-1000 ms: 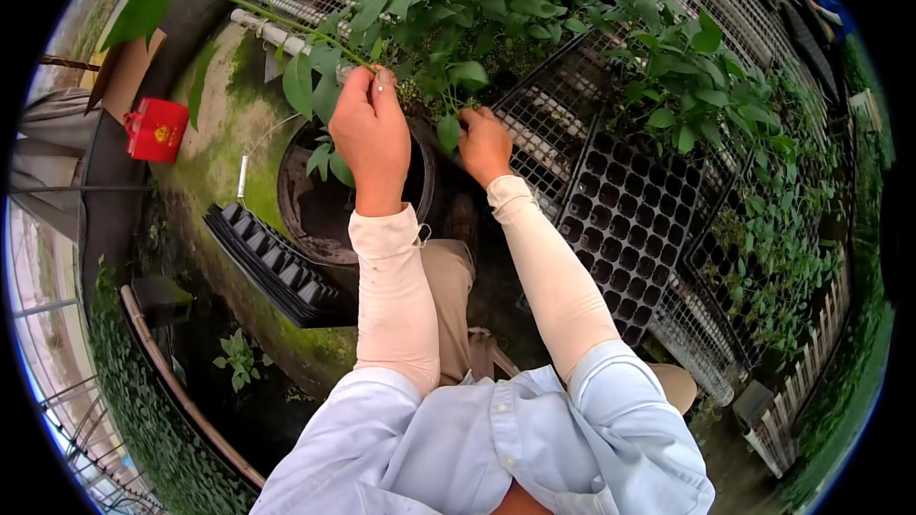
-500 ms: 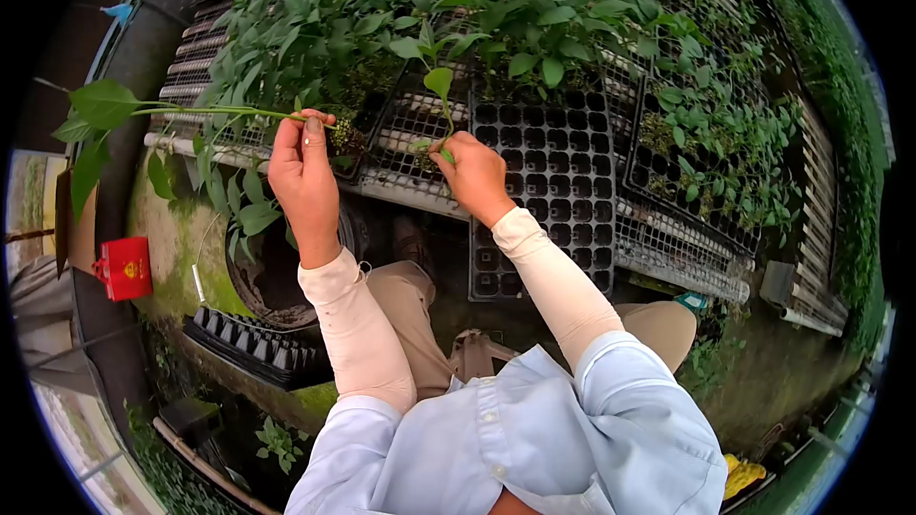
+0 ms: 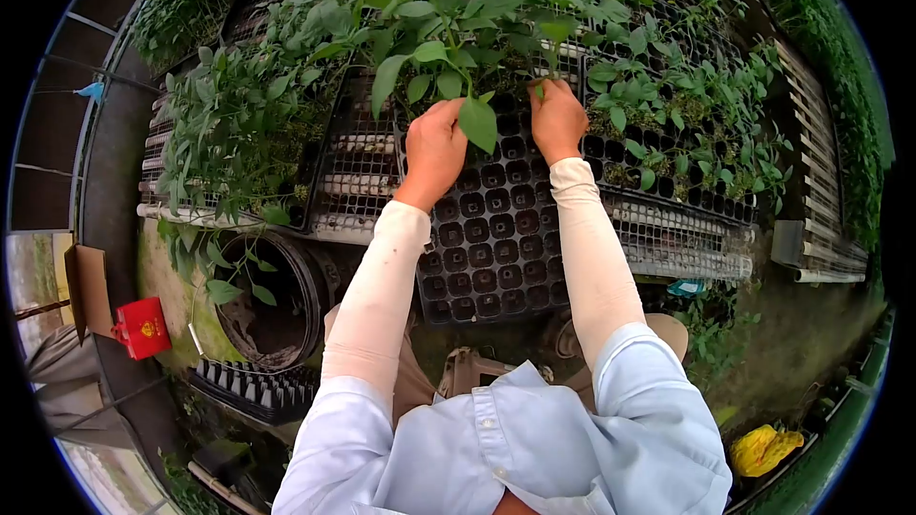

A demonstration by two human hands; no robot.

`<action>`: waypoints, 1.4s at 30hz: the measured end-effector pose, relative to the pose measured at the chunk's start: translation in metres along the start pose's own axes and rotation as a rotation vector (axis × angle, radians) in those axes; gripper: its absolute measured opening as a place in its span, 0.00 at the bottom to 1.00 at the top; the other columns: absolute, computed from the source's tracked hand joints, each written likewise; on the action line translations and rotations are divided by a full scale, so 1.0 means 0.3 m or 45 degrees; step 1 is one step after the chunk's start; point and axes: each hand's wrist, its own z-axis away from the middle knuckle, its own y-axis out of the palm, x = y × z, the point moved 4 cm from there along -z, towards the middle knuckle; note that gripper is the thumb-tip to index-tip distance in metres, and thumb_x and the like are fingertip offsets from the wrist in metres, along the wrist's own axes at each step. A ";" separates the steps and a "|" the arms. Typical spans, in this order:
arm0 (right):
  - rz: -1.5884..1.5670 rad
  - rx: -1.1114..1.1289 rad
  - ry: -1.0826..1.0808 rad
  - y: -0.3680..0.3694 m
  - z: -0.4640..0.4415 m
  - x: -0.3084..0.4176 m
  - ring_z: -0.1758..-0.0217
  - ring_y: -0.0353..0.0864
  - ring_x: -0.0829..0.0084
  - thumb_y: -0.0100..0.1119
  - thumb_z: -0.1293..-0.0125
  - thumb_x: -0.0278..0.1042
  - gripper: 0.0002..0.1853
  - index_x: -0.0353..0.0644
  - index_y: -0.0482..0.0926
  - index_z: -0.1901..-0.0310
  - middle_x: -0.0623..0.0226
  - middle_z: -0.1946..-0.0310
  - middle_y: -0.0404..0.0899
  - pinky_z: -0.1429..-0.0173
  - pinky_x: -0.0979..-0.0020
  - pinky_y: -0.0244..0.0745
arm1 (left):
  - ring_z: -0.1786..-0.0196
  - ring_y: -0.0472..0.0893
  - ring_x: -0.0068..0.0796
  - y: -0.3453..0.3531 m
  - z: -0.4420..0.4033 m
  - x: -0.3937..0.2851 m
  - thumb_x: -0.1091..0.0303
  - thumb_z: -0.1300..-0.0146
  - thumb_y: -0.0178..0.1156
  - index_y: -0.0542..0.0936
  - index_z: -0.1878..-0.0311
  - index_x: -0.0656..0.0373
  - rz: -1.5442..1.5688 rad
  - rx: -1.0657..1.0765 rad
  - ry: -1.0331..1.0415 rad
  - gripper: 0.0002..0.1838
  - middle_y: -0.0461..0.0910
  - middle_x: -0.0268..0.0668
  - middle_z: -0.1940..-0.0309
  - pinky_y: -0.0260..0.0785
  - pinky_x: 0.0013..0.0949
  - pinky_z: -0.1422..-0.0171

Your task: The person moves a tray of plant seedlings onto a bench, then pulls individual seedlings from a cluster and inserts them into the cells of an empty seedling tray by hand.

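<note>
Above the upper left part of a black cell tray [image 3: 491,248], my left hand [image 3: 435,151] is closed on the stem of a leafy seedling [image 3: 429,50]; one leaf hangs over its fingertips. My right hand [image 3: 557,122] is a little to the right, over the same tray's upper edge. Its fingers are pinched around a small green seedling [image 3: 555,33], with a bit of green showing at the fingertips. The lower cells of the tray hold no plants. Dense green plants stand just beyond both hands.
More planted trays [image 3: 668,148] lie to the right and leafy plants [image 3: 224,124] to the left. At the lower left are a round black tub [image 3: 310,300], stacked black trays [image 3: 258,389] and a red box [image 3: 143,328]. Something yellow [image 3: 763,450] lies at the lower right.
The view has turned toward the trays. My left hand has moved right with its seedling, from beside the tub to over the cell tray. My right hand has moved over the tray's upper edge.
</note>
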 end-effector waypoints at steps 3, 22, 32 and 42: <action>0.139 0.106 -0.008 0.070 -0.013 -0.056 0.60 0.82 0.50 0.61 0.39 0.35 0.05 0.45 0.83 0.65 0.61 0.65 0.80 0.59 0.52 0.76 | 0.60 0.82 0.53 0.136 -0.081 0.019 0.68 0.36 0.61 0.84 0.55 0.56 -0.006 -0.031 -0.008 0.08 0.83 0.47 0.64 0.74 0.45 0.56; -0.089 0.222 -0.129 0.068 0.108 -0.031 0.56 0.83 0.48 0.56 0.37 0.27 0.12 0.44 0.84 0.53 0.53 0.59 0.83 0.54 0.52 0.77 | 0.56 0.81 0.56 0.345 -0.101 0.155 0.73 0.42 0.61 0.82 0.52 0.63 -0.191 0.014 -0.058 0.13 0.82 0.51 0.62 0.72 0.52 0.54; 0.390 0.599 -0.363 0.203 0.063 0.010 0.51 0.84 0.57 0.48 0.36 0.30 0.19 0.54 0.85 0.48 0.68 0.46 0.82 0.53 0.58 0.80 | 0.64 0.84 0.31 -0.326 0.164 0.165 0.67 0.35 0.60 0.83 0.48 0.62 -0.231 0.466 -0.297 0.15 0.86 0.43 0.59 0.76 0.36 0.55; 0.402 0.667 -0.366 0.071 0.158 0.172 0.45 0.81 0.52 0.52 0.34 0.27 0.23 0.47 0.74 0.37 0.58 0.34 0.72 0.47 0.55 0.78 | 0.61 0.79 0.33 -0.714 0.632 0.659 0.73 0.26 0.51 0.53 0.26 0.65 0.952 -0.799 -1.367 0.30 0.77 0.45 0.51 0.77 0.35 0.58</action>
